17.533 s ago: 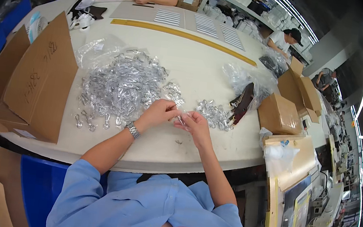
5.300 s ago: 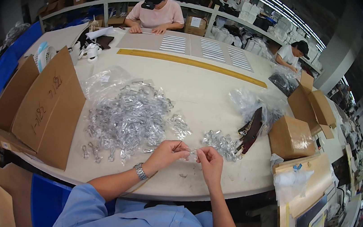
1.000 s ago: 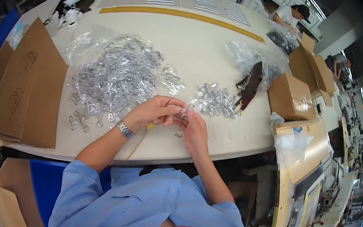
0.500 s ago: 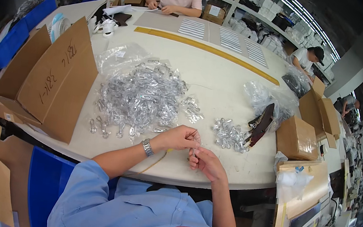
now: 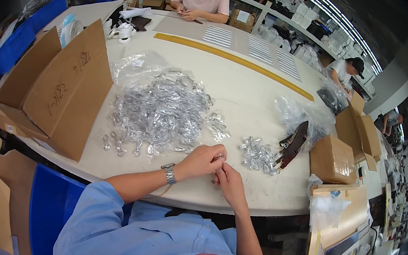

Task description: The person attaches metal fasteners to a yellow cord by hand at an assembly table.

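My left hand (image 5: 203, 162), with a metal watch on its wrist, is closed over the front of the table. A small shiny metal piece (image 5: 219, 156) shows at its fingertips; its kind cannot be told. Against it, my right hand (image 5: 230, 183) is closed too, and its fingers hide what they grip. Beyond my left hand lies a large heap of metal snap hooks (image 5: 160, 109) in clear plastic bags. Several loose snap hooks (image 5: 119, 145) lie at its near left. A smaller pile of snap hooks (image 5: 257, 154) sits to the right of my hands.
An open cardboard box (image 5: 73, 96) stands at the left, another box (image 5: 333, 161) at the right. Clear plastic bags (image 5: 300, 111) and a dark brown strip (image 5: 294, 146) lie near it. A long yellow ruler (image 5: 237, 60) crosses the far table. Two people work beyond.
My hands have drawn together, the right turning so that its back shows. The clear plastic seen at my left fingertips before is now hidden. The view has shifted slightly.
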`<state>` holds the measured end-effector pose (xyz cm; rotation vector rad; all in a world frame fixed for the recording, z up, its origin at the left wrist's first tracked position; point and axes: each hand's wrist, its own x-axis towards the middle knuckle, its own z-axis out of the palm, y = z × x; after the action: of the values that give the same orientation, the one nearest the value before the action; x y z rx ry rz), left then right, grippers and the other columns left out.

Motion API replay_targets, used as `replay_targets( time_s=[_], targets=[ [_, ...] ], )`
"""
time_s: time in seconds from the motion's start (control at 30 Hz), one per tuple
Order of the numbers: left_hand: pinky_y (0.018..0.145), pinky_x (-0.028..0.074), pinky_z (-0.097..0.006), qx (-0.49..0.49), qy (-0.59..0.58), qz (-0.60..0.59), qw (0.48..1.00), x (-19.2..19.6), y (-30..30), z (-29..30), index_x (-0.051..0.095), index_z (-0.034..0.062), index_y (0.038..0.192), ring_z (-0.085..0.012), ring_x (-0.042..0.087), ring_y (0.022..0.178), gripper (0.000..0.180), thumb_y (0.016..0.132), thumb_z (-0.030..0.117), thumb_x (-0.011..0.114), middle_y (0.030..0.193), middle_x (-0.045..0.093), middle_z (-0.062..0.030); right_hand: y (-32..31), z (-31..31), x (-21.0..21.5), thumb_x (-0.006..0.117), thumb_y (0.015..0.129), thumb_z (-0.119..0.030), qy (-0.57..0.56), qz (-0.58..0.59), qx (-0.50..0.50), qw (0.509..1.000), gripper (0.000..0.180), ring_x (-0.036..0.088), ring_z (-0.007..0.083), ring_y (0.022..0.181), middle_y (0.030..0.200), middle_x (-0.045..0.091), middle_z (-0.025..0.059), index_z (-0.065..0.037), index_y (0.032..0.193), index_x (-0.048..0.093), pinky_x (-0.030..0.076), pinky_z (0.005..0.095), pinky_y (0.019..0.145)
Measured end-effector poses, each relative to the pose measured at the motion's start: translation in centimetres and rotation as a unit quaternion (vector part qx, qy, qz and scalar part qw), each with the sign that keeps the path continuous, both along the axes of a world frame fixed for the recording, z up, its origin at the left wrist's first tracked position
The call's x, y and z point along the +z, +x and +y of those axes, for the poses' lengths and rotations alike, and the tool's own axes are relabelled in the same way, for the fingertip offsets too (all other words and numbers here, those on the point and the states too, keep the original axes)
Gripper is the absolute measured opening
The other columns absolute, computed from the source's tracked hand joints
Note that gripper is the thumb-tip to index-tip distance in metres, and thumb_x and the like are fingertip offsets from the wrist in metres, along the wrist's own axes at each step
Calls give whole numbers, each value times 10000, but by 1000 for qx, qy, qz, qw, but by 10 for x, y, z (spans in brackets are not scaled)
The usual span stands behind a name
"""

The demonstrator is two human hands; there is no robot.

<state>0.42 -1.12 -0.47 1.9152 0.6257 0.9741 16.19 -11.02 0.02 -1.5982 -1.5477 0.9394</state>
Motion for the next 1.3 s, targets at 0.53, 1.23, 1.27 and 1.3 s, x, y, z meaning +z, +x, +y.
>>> replay_targets(
  time_s=[0.53, 1.23, 1.27, 1.3],
  targets=[
    [761, 545, -406, -210, 17, 97, 973, -3, -11, 22, 693, 13, 906, -260, 727, 812, 261, 1034, 159, 518, 827, 731, -134, 35, 2, -14, 528, 1112, -184, -101, 276, 17, 956, 220, 411, 36, 581, 751, 492, -45, -21, 1165, 666, 465, 232, 506],
    [669, 571, -369, -87, 114, 179, 973, -15, 1, 0, 627, 68, 1321, -253, 724, 712, 285, 1051, 127, 555, 858, 742, -131, 2, 0, -29, 484, 1120, -150, -85, 450, -86, 885, 208, 477, 49, 632, 833, 545, -15, -2, 1096, 628, 508, 252, 594],
    [669, 566, -382, -78, 93, 186, 975, -13, 4, -2, 628, 79, 1340, -278, 716, 706, 305, 1043, 126, 578, 835, 732, -135, 5, -2, -27, 484, 1120, -150, -84, 449, -90, 885, 208, 477, 49, 632, 833, 545, -15, -2, 1096, 628, 508, 252, 594],
    [668, 562, -395, -67, 72, 192, 976, -11, 5, -3, 628, 89, 1358, -303, 707, 701, 327, 1034, 125, 600, 811, 722, -139, 8, -2, -24, 488, 1118, -143, -78, 442, -88, 889, 205, 491, 49, 638, 851, 569, -8, -5, 1082, 634, 511, 255, 596]
  ],
)
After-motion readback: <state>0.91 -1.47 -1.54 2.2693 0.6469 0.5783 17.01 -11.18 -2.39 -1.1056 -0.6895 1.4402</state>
